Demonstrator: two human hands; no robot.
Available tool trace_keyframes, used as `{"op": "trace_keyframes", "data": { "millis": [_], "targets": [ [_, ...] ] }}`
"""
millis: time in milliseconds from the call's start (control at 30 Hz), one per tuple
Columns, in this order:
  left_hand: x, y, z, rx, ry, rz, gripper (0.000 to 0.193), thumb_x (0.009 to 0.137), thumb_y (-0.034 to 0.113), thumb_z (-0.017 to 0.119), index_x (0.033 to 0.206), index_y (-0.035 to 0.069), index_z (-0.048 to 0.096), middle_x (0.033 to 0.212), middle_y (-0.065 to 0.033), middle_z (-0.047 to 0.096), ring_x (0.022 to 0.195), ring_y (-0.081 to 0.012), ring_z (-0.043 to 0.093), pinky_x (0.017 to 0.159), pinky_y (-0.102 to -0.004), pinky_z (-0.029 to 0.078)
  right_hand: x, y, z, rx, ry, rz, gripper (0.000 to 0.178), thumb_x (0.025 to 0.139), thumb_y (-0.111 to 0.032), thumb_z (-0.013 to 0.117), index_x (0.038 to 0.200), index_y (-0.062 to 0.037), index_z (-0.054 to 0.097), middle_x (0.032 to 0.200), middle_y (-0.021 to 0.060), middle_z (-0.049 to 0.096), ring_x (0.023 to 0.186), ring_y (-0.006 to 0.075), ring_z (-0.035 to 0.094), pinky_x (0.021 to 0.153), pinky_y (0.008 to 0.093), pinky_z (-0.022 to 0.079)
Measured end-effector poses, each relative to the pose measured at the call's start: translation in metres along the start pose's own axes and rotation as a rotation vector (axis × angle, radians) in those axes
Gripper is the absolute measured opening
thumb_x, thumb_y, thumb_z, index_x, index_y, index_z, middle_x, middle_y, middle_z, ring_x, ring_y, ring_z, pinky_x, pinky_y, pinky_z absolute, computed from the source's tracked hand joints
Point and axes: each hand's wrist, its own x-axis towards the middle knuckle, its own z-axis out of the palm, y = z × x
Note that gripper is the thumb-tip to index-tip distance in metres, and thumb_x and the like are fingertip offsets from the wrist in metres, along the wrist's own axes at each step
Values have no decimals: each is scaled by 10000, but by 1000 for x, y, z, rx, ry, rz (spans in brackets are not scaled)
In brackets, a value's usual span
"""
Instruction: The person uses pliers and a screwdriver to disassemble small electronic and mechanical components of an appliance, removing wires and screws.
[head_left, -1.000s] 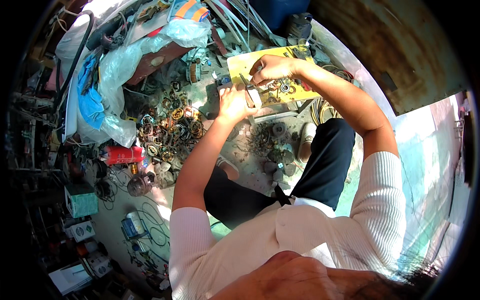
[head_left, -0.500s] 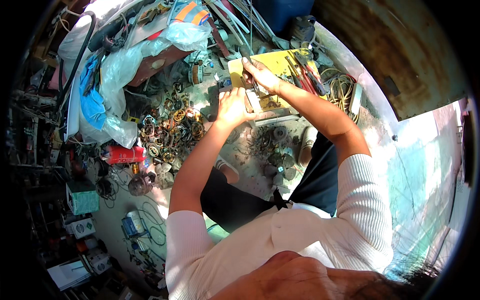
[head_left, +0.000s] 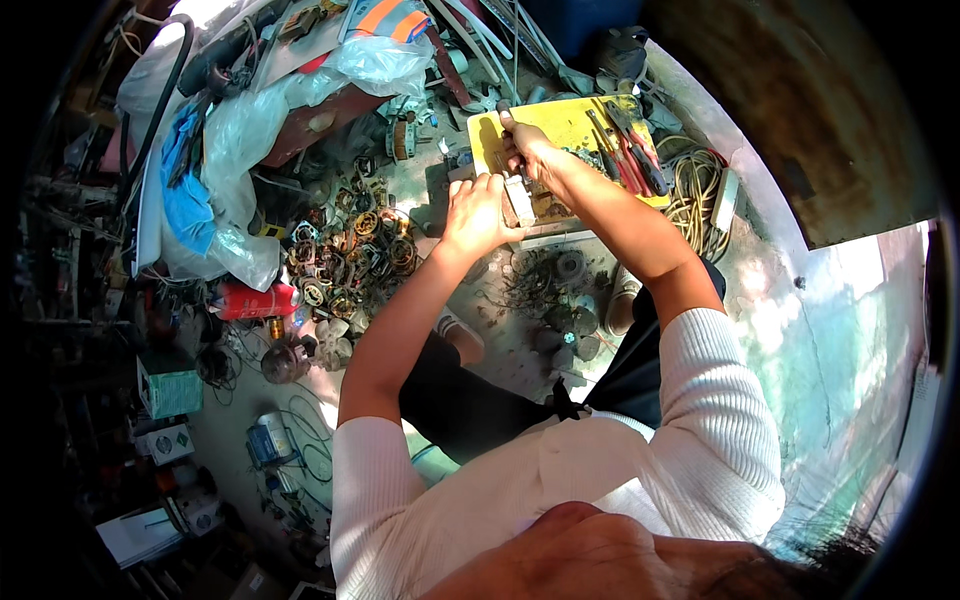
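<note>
My left hand [head_left: 474, 214] is closed against a pale, block-shaped piece [head_left: 519, 200] at the near left edge of a yellow board [head_left: 487, 130]. Its fingers curl over the far side of the piece, and their tips are partly hidden. Just beyond it, my right hand [head_left: 532, 150] wraps round a dark-handled tool [head_left: 504, 106], thumb up along the handle. A thin shaft seems to run down from that fist toward the piece; its tip is too small to make out. Pliers and other red-handled tools [head_left: 632, 158] lie on the board's right part, beside my right forearm.
Left of the board lies a heap of copper-coloured coils and rings [head_left: 350, 240]. Coiled cable [head_left: 690, 200] sits to the right. Dark round parts [head_left: 570, 318] are on the floor between my feet. A plastic-wrapped pile [head_left: 235, 150] stands far left, a rusty metal panel [head_left: 800, 110] far right.
The view has shifted slightly. My right hand's grip has changed a little, with the tool handle tilted differently. My left hand stays at the pale piece.
</note>
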Motion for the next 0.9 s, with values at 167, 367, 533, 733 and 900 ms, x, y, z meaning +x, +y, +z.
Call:
{"op": "trace_keyframes", "data": {
  "millis": [167, 367, 533, 733, 900],
  "targets": [
    [0, -2, 1, -21, -2, 10, 802, 565, 448, 866, 1133, -13, 537, 1056, -166, 604, 1016, -337, 573, 937, -424, 379, 4, 5, 3, -43, 21, -42, 437, 1000, -473, 496, 719, -139, 475, 547, -34, 378, 408, 115, 289, 383, 281, 255],
    [-1, -5, 0, -28, -41, 18, 824, 558, 437, 871, 1149, -27, 532, 1071, -172, 594, 1033, -342, 562, 939, -426, 378, -2, 6, 9, -184, 83, -37, 495, 1009, -506, 441, 799, -77, 568, 625, 38, 522, 461, 171, 428, 436, 331, 346],
    [3, -1, -1, -36, -16, 49, 796, 557, 427, 873, 1118, -25, 535, 1063, -177, 592, 1034, -351, 564, 928, -434, 385, -1, 5, 10, -430, 274, -125, 601, 1000, -509, 457, 1127, 54, 627, 980, 158, 673, 801, 247, 644, 685, 375, 496],
    [2, -6, -3, -54, -39, 58, 751, 560, 428, 871, 1061, -19, 536, 1033, -180, 593, 1008, -363, 576, 915, -440, 390, -14, 10, 17, -322, 281, -231, 624, 993, -515, 468, 1159, 67, 623, 1012, 190, 677, 869, 271, 643, 768, 395, 485],
    [4, -6, -1, -54, -28, 64, 732, 562, 427, 869, 1040, -17, 537, 1019, -178, 590, 1011, -358, 571, 914, -442, 391, -13, 12, 14, -317, 262, -307, 616, 992, -519, 467, 1129, 59, 633, 972, 188, 684, 834, 265, 649, 744, 391, 489]
  ]
}}
